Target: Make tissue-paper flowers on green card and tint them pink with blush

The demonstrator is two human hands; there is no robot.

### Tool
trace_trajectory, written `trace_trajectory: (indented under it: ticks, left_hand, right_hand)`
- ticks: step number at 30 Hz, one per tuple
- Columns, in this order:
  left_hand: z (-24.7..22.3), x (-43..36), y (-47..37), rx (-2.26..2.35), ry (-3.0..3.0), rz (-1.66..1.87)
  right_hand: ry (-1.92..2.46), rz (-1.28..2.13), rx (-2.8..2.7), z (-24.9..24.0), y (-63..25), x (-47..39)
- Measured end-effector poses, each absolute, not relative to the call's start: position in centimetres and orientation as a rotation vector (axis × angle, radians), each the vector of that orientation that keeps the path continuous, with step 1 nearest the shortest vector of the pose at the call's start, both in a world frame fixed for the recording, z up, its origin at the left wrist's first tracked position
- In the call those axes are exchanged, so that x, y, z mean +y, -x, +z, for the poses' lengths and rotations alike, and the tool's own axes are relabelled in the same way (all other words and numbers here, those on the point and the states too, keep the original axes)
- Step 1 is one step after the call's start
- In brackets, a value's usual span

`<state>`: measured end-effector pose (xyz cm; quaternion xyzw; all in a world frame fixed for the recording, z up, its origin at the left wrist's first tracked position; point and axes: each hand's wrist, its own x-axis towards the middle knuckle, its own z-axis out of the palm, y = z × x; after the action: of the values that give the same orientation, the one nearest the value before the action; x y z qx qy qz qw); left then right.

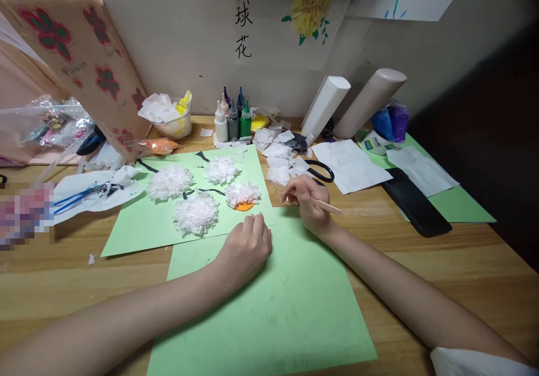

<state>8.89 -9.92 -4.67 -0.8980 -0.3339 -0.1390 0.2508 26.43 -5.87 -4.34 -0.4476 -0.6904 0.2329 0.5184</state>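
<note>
My right hand (310, 203) is closed around a thin wooden stick (327, 205), whose pale end sticks out to the right. Its fingertips are beside the small white tissue squares (278, 160) and black-handled scissors (320, 169). On the lower green sheet (269, 308) rests my left hand (248, 240), its fingers curled in and their undersides hidden. Just beyond it, on the upper green sheet (138, 230), sits a white tissue-paper flower (243, 192) with an orange patch (244, 206) at its lower edge. Three more fluffy flowers (196, 213) and dark painted stems lie to the left.
Paint bottles (233, 122), a plastic cup (172, 119) and an orange packet (156, 146) stand along the wall. White sheets (351, 165), a black phone (416, 202) and two leaning rolls (326, 106) are on the right. Paint-stained brushes (90, 192) lie left.
</note>
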Motion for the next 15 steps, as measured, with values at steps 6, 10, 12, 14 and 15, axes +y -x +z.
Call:
trace_trajectory:
  ticks: [6, 10, 12, 14, 15]
  left_hand:
    - [-4.6, -9.9, -8.8, -0.908, 2.452, -0.361]
    - [-4.6, -9.8, -8.7, -0.904, 2.447, -0.368]
    - [-4.5, -9.8, -8.7, -0.901, 2.444, -0.385]
    - [-4.5, -9.8, -8.7, -0.9, 2.442, -0.399]
    - [-4.5, -9.7, -8.7, -0.902, 2.443, -0.4]
  right_hand:
    - [1.339, 0.249, -1.853, -4.6, -28.4, -4.0]
    - [1.39, 0.163, -1.919, -5.5, -28.5, -3.2]
    - [1.401, 0.156, -1.889, -5.6, -28.5, -3.0]
    - [1.405, 0.159, -1.826, -5.4, -28.6, -3.0]
    - [1.405, 0.163, -1.781, -5.3, -28.6, -3.0]
